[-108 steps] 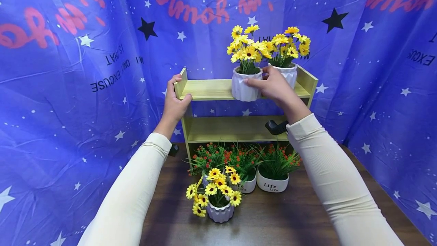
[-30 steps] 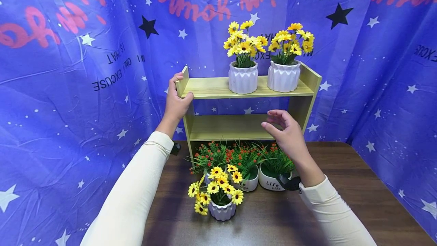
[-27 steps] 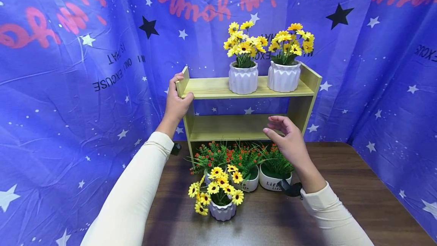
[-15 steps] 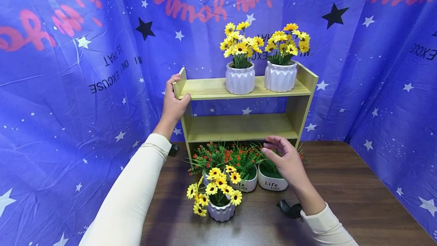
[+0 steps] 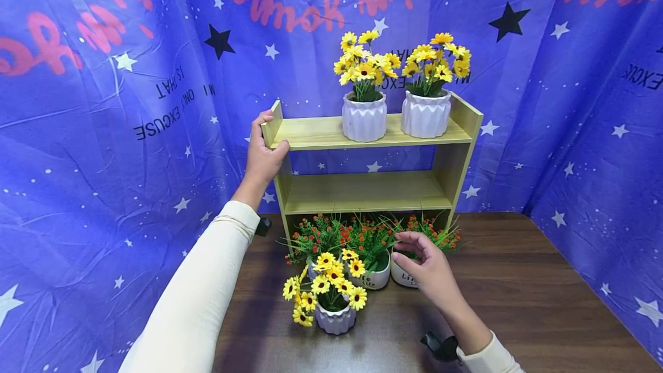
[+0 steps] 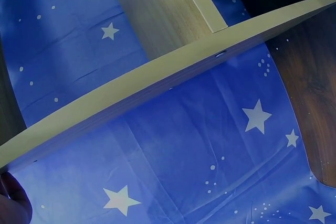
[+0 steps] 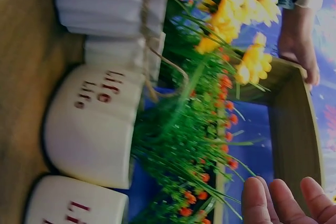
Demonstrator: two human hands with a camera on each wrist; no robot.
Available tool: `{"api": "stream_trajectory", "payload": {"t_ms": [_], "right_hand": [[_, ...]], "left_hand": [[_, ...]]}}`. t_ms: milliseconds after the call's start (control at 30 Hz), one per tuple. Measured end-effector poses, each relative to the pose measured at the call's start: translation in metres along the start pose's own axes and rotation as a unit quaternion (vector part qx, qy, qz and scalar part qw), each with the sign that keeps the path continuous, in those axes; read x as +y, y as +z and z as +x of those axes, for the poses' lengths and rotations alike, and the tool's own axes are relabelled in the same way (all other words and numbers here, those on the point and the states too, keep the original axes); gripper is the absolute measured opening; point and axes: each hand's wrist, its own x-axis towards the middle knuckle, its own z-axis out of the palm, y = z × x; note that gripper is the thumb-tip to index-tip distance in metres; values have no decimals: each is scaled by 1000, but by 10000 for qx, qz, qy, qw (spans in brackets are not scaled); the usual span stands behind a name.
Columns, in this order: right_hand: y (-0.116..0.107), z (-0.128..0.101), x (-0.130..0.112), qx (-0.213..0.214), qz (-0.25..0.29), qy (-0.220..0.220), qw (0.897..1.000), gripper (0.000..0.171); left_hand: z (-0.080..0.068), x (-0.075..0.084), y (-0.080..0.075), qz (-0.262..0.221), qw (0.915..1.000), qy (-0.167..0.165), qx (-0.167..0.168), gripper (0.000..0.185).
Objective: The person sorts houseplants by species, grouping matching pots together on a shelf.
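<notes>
My left hand (image 5: 263, 157) grips the top left end of a wooden shelf (image 5: 368, 191), thumb in front and fingers behind the side panel. My right hand (image 5: 426, 266) hovers with relaxed, slightly bent fingers, holding nothing, before the rightmost white "Life" pot (image 5: 403, 274), partly hiding it. Close to its left stands another "Life" pot (image 5: 380, 278) with red-flowered greenery. A yellow daisy plant in a fluted pot (image 5: 335, 321) is nearest on the table. Two more daisy plants, a left pot (image 5: 364, 120) and a right pot (image 5: 426, 115), stand on the top board.
Red-flowered greenery (image 5: 316, 238) at the left sits behind the front daisies, its pot mostly hidden. The dark wooden table (image 5: 518, 281) extends to the right. A blue star-patterned curtain (image 5: 129, 189) surrounds the back and sides.
Earlier, my right hand held the left daisy pot at the top board. It has let go and come down towards the red-flowered pots. My left hand has kept its grip on the shelf.
</notes>
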Motion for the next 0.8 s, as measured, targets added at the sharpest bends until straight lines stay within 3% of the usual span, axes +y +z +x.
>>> {"api": "stream_trajectory", "payload": {"t_ms": [400, 800], "right_hand": [[21, -22, 21, -221, 255, 299, 9990, 41], [40, -40, 41, -778, 368, 613, 9944, 45]], "left_hand": [[1, 1, 0, -16, 10000, 37, 22, 51], [1, -1, 0, -35, 10000, 89, 4, 51]]}}
